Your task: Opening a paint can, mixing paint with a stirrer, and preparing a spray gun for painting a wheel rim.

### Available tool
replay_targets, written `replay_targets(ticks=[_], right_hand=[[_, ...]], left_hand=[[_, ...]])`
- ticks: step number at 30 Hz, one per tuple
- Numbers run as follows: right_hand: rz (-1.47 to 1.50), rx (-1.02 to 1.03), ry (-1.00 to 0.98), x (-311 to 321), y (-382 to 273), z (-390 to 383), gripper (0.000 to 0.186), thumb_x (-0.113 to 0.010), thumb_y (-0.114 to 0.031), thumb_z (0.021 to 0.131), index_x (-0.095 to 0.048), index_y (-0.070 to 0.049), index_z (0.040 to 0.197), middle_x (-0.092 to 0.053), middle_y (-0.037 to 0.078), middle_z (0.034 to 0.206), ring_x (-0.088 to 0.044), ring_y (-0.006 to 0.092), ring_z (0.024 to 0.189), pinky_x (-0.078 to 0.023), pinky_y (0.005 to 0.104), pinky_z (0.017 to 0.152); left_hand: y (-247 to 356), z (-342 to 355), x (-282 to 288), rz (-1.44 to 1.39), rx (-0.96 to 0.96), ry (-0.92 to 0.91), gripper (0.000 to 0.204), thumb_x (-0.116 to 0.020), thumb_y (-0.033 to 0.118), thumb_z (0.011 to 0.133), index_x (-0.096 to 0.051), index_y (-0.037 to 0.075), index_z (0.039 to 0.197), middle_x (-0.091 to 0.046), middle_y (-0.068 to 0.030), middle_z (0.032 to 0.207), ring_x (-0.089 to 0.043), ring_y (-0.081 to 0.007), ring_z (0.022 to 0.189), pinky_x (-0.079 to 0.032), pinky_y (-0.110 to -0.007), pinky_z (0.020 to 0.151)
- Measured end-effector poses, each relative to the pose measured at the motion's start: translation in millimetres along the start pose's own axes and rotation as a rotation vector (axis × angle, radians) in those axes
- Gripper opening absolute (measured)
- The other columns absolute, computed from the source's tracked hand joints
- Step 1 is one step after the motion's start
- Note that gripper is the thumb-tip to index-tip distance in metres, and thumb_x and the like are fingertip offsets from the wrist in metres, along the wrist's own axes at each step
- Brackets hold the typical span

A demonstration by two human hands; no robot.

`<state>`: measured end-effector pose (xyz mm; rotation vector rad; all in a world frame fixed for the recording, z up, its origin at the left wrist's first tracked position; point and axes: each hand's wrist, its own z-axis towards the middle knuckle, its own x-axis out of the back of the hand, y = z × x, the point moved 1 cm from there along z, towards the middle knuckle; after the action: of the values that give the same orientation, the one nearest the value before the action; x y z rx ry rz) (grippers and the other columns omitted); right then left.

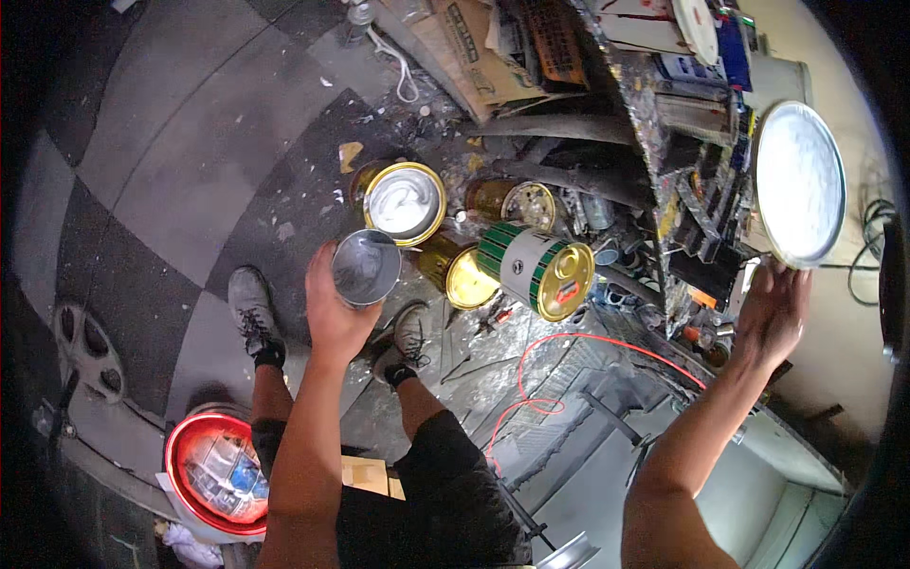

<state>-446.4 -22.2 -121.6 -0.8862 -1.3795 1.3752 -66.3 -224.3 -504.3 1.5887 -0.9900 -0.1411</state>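
My left hand (336, 318) grips a dark grey round cup (368, 266) near the middle of the view, just below an open gold-rimmed can (398, 199) with white-grey stuff inside. At the right, my right hand (773, 303) holds up a round pale lid (798, 180) by its lower edge, with its bright face showing. Between my hands, a green-striped can with a gold lid (531, 270) lies beside other gold cans (469, 280).
A cluttered rack (664, 114) and cardboard (474, 47) occupy the upper right. A red-rimmed bucket (213, 512) sits at lower left. A red hose (602, 339) loops over the messy floor near a pale metal basin (711, 474). My feet stand on checkered flooring (142, 161).
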Motion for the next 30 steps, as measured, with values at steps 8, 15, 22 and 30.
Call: replay_targets(ticks=[8, 15, 22, 30], right_hand=[[-0.27, -0.49, -0.256, -96.3, 132.6, -119.6, 0.031, -0.066, -0.017, 0.101, -0.061, 0.001, 0.126, -0.07, 0.01, 0.114, -0.071, 0.0198, 0.097, -0.065, 0.0367, 0.08], [-1.195, -0.025, -0.609, -170.9, 309.8, -138.9, 0.017, -0.069, -0.021, 0.093, -0.065, -0.005, 0.098, -0.075, 0.019, 0.089, -0.074, 0.0398, 0.082, -0.057, 0.0524, 0.075], [-1.171, -0.327, -0.815, -256.1, 403.8, -221.6, 0.039, -0.06, -0.025, 0.095, -0.059, -0.005, 0.128, -0.059, 0.027, 0.137, -0.062, 0.0465, 0.122, -0.052, 0.0567, 0.103], [-1.053, -0.114, -0.956, -247.1, 441.4, -239.5, 0.081, -0.067, -0.004, 0.088, -0.031, -0.002, 0.16, -0.02, 0.024, 0.17, -0.022, 0.0504, 0.154, -0.026, 0.0471, 0.128]], left_hand=[[-5.8, 13.8, 9.2, 0.006, 0.038, 0.011, 0.099, -0.092, 0.01, 0.064, -0.043, -0.002, 0.149, -0.054, -0.0236, 0.144, -0.051, -0.0409, 0.136, -0.041, -0.047, 0.115], [-11.0, 21.4, 12.3, -0.154, 0.043, 0.014, 0.096, -0.088, -0.003, 0.069, -0.038, 0.002, 0.152, -0.06, -0.0142, 0.138, -0.061, -0.0234, 0.126, -0.048, -0.037, 0.11], [-24.4, 14.5, 18.4, -0.384, 0.174, 0.034, 0.1, -0.09, 0.001, 0.067, -0.036, -0.003, 0.151, -0.061, -0.0176, 0.135, -0.06, -0.0253, 0.128, -0.047, -0.037, 0.11], [-17.6, 13.4, 31.0, -0.414, 0.188, 0.004, 0.099, -0.083, -0.01, 0.069, -0.032, -0.001, 0.153, -0.057, -0.0147, 0.14, -0.057, -0.0242, 0.13, -0.045, -0.039, 0.113]])
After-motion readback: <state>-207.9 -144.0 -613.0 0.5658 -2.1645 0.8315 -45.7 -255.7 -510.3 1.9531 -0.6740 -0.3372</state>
